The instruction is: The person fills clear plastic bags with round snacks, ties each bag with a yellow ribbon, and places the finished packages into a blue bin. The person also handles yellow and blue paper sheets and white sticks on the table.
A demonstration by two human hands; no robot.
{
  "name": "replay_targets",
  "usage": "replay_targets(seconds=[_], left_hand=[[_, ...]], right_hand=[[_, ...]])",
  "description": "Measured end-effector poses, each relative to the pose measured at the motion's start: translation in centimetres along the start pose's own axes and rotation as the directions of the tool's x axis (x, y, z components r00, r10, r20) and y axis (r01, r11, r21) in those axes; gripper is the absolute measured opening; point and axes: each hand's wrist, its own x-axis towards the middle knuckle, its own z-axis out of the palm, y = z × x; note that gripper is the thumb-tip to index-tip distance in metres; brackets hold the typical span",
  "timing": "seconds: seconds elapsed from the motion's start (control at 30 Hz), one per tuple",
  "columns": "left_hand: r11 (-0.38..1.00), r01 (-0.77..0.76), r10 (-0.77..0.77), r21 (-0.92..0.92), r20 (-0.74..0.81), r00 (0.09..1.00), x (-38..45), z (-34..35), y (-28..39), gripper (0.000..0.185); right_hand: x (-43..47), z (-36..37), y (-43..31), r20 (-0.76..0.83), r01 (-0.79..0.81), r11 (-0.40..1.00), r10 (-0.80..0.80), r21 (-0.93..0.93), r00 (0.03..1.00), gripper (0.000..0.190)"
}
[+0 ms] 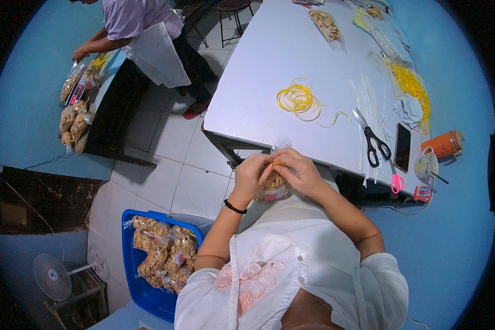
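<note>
Close in front of my body, at the table's near edge, is a clear plastic bag of round tan snacks (pixel 274 186) with a label low on its front. My left hand (pixel 251 168) pinches the gathered neck of this bag from one side. From the other side my right hand (pixel 295 168) grips the same neck, its fingertips meeting the left ones. Something yellowish shows between the fingers, too covered to make out. Above the hands sticks up the crumpled clear top of the bag (pixel 282 143).
On the white table (pixel 255 82) lie a yellow ribbon coil (pixel 298 99), black-handled scissors (pixel 371 140), paper strips (pixel 365 103), a phone (pixel 403 147) and a mug (pixel 425 167). A blue bin (pixel 133 284) of filled bags stands at left. Another person (pixel 148 37) works by a scale (pixel 76 95).
</note>
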Motion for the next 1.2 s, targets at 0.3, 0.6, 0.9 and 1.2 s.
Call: replay_targets(seconds=[0.3, 0.6, 0.9, 1.2], left_hand=[[0.998, -0.066, 0.066, 0.002, 0.022, 0.998, -0.6, -0.3, 0.0, 0.012], [0.894, 0.215, -0.196, -0.393, 0.089, 0.977, 0.0, -0.6, -0.8, 0.015], [0.943, -0.275, 0.291, 0.185, -0.065, 0.954, 2.0, -0.7, 0.2, 0.019], [0.990, 0.136, -0.134, 0.029, -0.058, 0.989, -1.8, -0.8, -3.3, 0.010]], right_hand=[[0.9, 0.1, -0.2, 0.072, -0.159, 0.984, 0.164, -0.078, 0.984, 0.016], [0.9, -0.5, 0.4, 0.167, -0.163, 0.986, 0.166, -0.036, 0.972, 0.017], [1.6, 0.6, 0.2, 0.122, -0.302, 0.953, 0.299, 0.004, 0.946, 0.014], [-1.1, 0.8, 3.3, -0.105, -0.335, 0.940, 0.341, 0.069, 0.934, 0.016]])
